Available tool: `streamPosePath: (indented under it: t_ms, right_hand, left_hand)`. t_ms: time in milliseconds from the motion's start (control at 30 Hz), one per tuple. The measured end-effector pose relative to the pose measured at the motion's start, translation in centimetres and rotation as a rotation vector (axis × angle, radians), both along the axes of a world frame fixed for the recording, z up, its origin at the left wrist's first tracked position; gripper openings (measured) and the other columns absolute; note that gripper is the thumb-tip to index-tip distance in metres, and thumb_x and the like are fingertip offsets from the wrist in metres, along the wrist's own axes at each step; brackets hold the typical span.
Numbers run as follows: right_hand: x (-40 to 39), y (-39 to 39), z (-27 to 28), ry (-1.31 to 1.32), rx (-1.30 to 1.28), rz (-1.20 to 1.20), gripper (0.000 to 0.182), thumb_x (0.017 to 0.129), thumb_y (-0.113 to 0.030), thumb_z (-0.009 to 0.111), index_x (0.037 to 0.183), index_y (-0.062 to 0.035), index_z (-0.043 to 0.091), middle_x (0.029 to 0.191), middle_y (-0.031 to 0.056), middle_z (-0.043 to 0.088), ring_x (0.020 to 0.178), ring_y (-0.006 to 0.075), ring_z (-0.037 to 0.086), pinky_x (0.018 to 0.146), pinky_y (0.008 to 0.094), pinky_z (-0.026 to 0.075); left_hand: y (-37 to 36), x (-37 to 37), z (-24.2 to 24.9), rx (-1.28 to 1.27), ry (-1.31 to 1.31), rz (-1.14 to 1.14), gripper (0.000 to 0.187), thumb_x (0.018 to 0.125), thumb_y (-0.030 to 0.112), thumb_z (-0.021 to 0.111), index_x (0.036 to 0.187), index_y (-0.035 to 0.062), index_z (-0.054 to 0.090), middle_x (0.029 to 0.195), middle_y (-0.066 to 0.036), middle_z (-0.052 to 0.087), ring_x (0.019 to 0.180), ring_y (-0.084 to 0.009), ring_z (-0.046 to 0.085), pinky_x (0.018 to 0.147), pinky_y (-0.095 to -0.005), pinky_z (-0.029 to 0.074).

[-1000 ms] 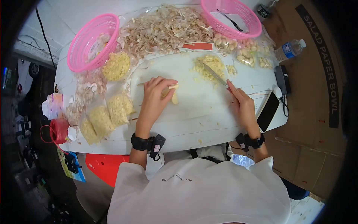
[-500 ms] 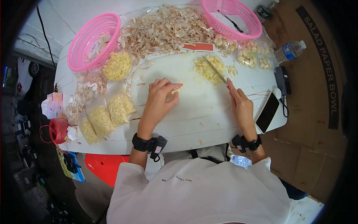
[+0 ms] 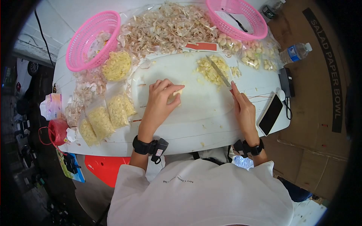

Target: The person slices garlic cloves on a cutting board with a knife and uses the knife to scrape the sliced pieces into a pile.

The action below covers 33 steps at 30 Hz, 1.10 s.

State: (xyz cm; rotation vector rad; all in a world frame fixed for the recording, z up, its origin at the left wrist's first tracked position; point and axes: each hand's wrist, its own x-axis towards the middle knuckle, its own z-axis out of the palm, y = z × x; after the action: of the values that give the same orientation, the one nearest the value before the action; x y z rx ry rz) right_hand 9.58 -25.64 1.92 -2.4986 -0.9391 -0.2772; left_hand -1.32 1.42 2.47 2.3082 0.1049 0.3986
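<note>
Between the thumb and fingers of my left hand (image 3: 162, 96) is a pale garlic clove (image 3: 176, 92), over the middle of the white cutting board (image 3: 200, 103). My right hand (image 3: 244, 109) is closed around the handle of a knife (image 3: 220, 71). The blade points up and to the left, over a pile of sliced garlic (image 3: 209, 71) near the board's upper right. My fingers hide most of the handle.
Garlic skins (image 3: 166, 30) lie heaped behind the board, between a left pink basket (image 3: 79, 47) and a right pink basket (image 3: 260, 28). Bags of chopped garlic (image 3: 101, 121) lie at left. A phone (image 3: 270, 114) and a water bottle (image 3: 296, 52) are at right.
The knife and my right hand have shifted slightly down and to the right. My left hand keeps its pinch on the clove, almost unmoved. The view has tilted a little.
</note>
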Motion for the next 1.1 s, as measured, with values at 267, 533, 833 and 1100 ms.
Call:
streamPosePath:
  t_ms: [267, 533, 833, 1100]
  right_hand:
    - [-0.1, -0.1, 0.3, 0.071, -0.06, 0.006, 0.06, 0.091, -0.003, 0.061, 0.146, -0.0209, 0.048, 0.076, 0.0118, 0.059, 0.058, 0.0304, 0.059, 0.054, 0.0407, 0.05]
    - [0.1, -0.3, -0.8, 0.135, -0.012, 0.05, 0.061, 0.09, -0.002, 0.06, 0.147, -0.0183, 0.046, 0.078, 0.0138, 0.059, 0.061, 0.0338, 0.06, 0.057, 0.0432, 0.052]
    - [-0.1, 0.1, -0.7, 0.103, 0.043, 0.014, 0.063, 0.09, -0.003, 0.06, 0.148, -0.0199, 0.044, 0.08, 0.0134, 0.061, 0.062, 0.0326, 0.061, 0.057, 0.0433, 0.051]
    - [-0.4, 0.0, -0.3, 0.113, -0.019, 0.028, 0.059, 0.093, -0.006, 0.059, 0.148, -0.0208, 0.045, 0.077, 0.0117, 0.057, 0.058, 0.0306, 0.059, 0.055, 0.0417, 0.052]
  left_hand:
    - [0.0, 0.1, 0.0, 0.001, 0.012, 0.01, 0.03, 0.078, 0.001, 0.069, 0.106, 0.0096, 0.072, 0.089, -0.005, 0.058, 0.089, -0.0229, 0.054, 0.091, -0.0357, 0.036]
    - [-0.2, 0.2, 0.2, 0.007, 0.015, -0.001, 0.031, 0.078, 0.001, 0.069, 0.107, 0.0107, 0.073, 0.09, -0.006, 0.057, 0.089, -0.0234, 0.054, 0.092, -0.035, 0.036]
    - [-0.1, 0.1, 0.2, -0.004, 0.021, 0.009, 0.03, 0.079, 0.001, 0.068, 0.107, 0.0101, 0.073, 0.089, -0.006, 0.056, 0.089, -0.0242, 0.052, 0.093, -0.0353, 0.036]
    - [0.0, 0.2, -0.1, 0.008, 0.03, 0.011, 0.03, 0.079, 0.002, 0.069, 0.107, 0.0106, 0.073, 0.09, -0.006, 0.057, 0.09, -0.0244, 0.052, 0.093, -0.0354, 0.036]
